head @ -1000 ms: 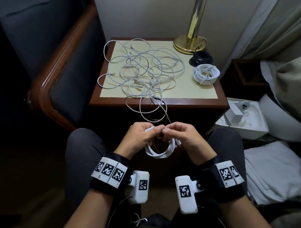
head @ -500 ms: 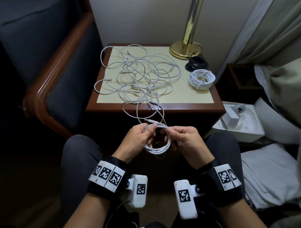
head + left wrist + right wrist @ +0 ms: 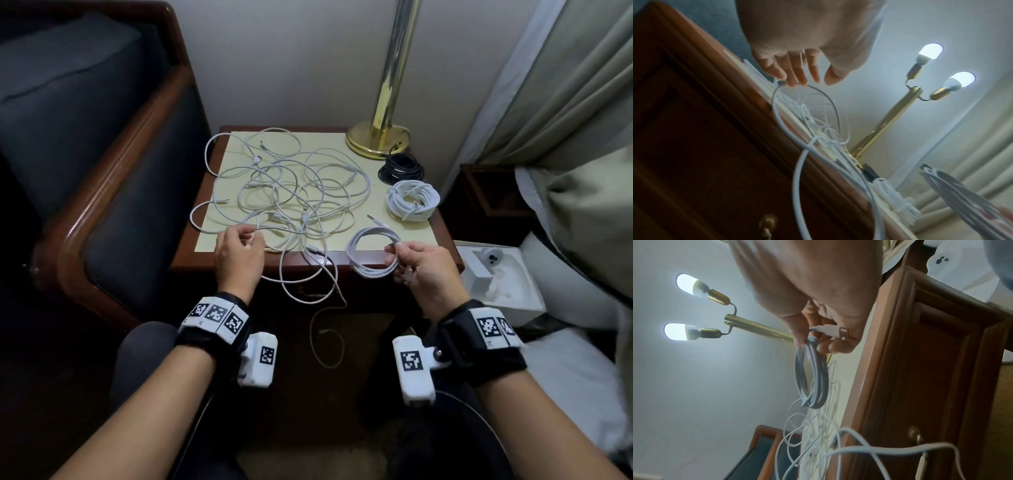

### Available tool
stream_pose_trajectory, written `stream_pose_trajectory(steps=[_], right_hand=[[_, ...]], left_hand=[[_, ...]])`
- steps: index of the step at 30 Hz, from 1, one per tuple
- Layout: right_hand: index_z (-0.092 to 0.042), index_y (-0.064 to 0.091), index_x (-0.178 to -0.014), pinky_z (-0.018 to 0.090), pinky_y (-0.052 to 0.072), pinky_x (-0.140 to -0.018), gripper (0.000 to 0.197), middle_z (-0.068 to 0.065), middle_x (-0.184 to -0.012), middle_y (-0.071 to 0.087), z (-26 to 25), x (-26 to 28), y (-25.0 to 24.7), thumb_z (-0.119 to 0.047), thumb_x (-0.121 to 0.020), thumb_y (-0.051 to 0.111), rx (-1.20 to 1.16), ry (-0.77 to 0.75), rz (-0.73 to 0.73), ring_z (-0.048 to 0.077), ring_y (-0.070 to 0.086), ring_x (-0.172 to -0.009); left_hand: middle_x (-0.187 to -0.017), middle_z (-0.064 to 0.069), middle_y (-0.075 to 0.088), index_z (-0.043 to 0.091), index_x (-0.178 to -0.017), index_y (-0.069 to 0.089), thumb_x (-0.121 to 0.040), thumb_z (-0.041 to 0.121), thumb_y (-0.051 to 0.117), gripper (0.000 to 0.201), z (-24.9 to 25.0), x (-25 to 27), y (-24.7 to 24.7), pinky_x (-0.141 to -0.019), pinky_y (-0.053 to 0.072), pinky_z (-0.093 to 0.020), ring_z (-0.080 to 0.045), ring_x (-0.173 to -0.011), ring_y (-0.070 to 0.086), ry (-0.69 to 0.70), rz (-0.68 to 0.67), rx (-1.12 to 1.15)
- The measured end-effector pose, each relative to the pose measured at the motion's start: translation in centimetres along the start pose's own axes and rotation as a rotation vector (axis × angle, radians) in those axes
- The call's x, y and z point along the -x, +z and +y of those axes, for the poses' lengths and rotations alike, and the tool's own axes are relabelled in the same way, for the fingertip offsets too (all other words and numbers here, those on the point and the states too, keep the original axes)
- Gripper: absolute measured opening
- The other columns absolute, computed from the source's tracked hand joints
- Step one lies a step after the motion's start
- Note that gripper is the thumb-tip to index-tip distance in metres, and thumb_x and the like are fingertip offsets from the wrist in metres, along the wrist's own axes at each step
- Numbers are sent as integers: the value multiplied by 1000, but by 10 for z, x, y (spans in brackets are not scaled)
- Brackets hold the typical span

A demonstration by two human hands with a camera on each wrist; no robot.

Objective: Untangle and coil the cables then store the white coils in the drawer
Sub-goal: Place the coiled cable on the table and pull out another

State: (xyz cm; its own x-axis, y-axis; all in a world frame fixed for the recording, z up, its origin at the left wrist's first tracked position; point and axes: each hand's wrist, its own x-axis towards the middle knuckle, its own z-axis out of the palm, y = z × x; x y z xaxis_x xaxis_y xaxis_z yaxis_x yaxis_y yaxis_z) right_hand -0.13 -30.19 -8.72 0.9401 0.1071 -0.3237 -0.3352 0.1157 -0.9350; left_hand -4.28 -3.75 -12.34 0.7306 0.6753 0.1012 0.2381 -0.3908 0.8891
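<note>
1. Both hands have split apart since a second ago: back then they worked one small white coil together over the lap; now they are up at the table's front edge.
2. Small white coil (image 3: 374, 251) hangs from right hand (image 3: 423, 270), over the table's 5 o'clock corner. Fingers and thumb pinch its right side; a plug end lies across the fingers in the right wrist view (image 3: 830, 331).
3. Left hand (image 3: 238, 255) is at 7 o'clock of the tabletop, fingers loosely curled, tips touching a loose strand of the tangle. Cannot tell whether it actually grips the strand.
4. Tangle of white cables (image 3: 291, 192) covers the table's middle and left; some loops hang over the front edge toward 6 o'clock.
5. Big white coil (image 3: 412, 200) lies flat at 3 o'clock, just behind the held one, apart from it.
6. Black coil (image 3: 400, 168) at 2 o'clock, near the big white coil.
7. Brass lamp base (image 3: 376, 138) at 1 o'clock, beside the black coil.
8. Wooden table (image 3: 185, 263) has a drawer front with a brass knob (image 3: 767, 222); drawer is closed.
</note>
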Motion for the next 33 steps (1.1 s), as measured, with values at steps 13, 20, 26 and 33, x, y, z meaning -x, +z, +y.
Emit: stream_pose_trajectory(steps=[13,20,26,33], right_hand=[[1,64,-86,12,37,-35,8,9,-71,50,-17,-80,-3,-1,-90,57,250,112,229,18,46,-60],[-21,74,-81,51,55,-76,32,5,-68,67,17,-114,-17,-45,-61,67,629,-31,337,31,61,-73],[-15,67,-116,37,35,-103,37,9,-120,60,4,-87,-3,-31,-82,68,889,-159,423,33,45,-118],[-15,69,-84,29,40,-87,4,4,-92,64,-9,-72,53,-15,-82,65,956,-467,150,26,56,-96]], left_hand=[[-144,4,48,21,-130,54,-90,40,53,44,-64,-53,23,-106,27,-44,-21,-135,35,178,66,-597],[-151,1,43,23,-134,52,-84,43,51,54,-69,-52,27,-110,22,-45,-25,-141,30,172,88,-614],[-148,0,46,22,-132,54,-78,44,44,59,-67,-51,27,-108,24,-46,-26,-140,33,183,103,-626],[-148,0,46,22,-131,54,-76,44,45,61,-65,-50,26,-108,25,-44,-25,-141,34,175,103,-643]])
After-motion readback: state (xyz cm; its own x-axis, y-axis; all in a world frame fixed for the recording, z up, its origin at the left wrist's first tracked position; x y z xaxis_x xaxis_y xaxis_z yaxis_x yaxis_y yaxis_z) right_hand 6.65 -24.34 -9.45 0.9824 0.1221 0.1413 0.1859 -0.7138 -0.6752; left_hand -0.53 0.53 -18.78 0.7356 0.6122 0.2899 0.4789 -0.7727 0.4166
